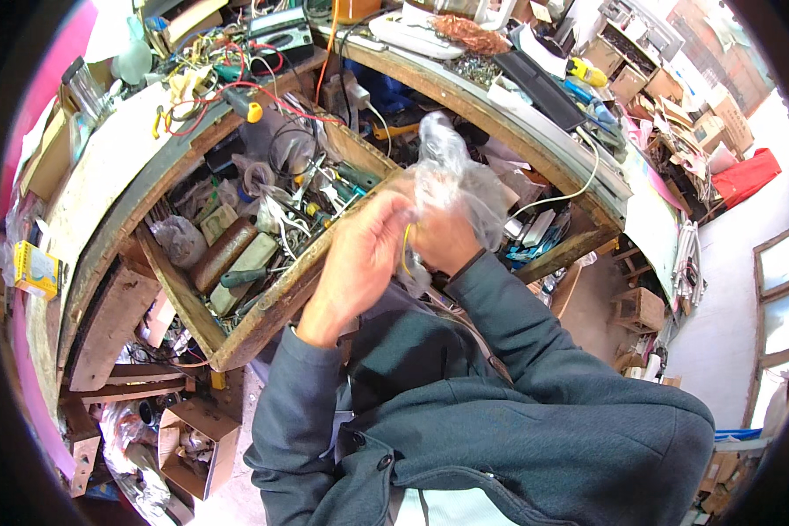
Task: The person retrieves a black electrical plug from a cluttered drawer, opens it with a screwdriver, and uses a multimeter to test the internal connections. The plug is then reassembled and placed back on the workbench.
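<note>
The operator's left hand (357, 256) and right hand (450, 238) meet in front of the bench. The fingers of both are curled narrow, gripping a clear plastic bag (444, 145); their tips are partly hidden. The bag extends upward from the hands, near the right end of an open wooden drawer (276, 307). A thin yellow strand (405, 249) shows between the hands.

The drawer contains loose hand tools, a brown cylinder (225, 253) and plastic-wrapped items. Beyond it, the wooden-edged workbench (118, 167) curves across the view, carrying tangled leads, a bundle of copper-coloured wire (472, 35) and, at left, a yellow carton (37, 270).

At right, a wooden stool (637, 309) stands on the floor. Farther off are a red cloth (747, 178), heaped cardboard boxes (719, 123) and a framed window (780, 329) in a white wall.
</note>
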`<state>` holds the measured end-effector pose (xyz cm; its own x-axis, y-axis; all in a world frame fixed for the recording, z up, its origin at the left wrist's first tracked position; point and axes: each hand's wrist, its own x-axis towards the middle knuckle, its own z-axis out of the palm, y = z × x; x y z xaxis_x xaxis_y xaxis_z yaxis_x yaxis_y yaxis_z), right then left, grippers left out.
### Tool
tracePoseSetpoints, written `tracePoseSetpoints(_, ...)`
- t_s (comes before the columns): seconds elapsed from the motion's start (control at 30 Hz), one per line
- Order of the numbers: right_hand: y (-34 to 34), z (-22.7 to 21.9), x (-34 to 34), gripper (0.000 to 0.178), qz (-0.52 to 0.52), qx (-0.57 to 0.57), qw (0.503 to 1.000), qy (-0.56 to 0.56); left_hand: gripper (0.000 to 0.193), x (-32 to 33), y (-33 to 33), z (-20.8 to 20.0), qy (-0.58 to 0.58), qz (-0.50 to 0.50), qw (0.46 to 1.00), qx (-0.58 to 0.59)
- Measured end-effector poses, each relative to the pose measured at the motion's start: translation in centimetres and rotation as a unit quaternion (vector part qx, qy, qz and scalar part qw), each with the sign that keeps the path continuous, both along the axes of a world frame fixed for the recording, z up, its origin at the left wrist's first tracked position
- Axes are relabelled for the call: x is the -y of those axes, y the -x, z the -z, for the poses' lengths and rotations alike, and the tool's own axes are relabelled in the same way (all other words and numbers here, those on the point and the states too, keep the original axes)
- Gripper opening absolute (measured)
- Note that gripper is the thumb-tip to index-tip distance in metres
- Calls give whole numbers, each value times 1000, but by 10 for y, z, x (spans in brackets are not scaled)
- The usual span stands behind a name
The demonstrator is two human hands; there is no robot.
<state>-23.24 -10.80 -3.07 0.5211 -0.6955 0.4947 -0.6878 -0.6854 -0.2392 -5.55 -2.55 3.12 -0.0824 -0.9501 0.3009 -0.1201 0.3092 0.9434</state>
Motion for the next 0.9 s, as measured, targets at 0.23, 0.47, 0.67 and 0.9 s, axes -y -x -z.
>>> tracePoseSetpoints(0.23,48,-11,58,44,46,224,965,-130,8,-29,14,6,87,5,988,128)
tracePoseSetpoints(0.47,44,-43,25,39,-58,247,957,-143,26,-51,18,-11,57,160,963,211)
tracePoseSetpoints(0.67,16,-69,-20,45,-187,180,961,-91,91,-8,-13,-12,-55,-26,980,-190)
tracePoseSetpoints(0.9,2,-82,-36,46,-224,182,955,-67,90,-7,9,18,-117,14,900,-420)
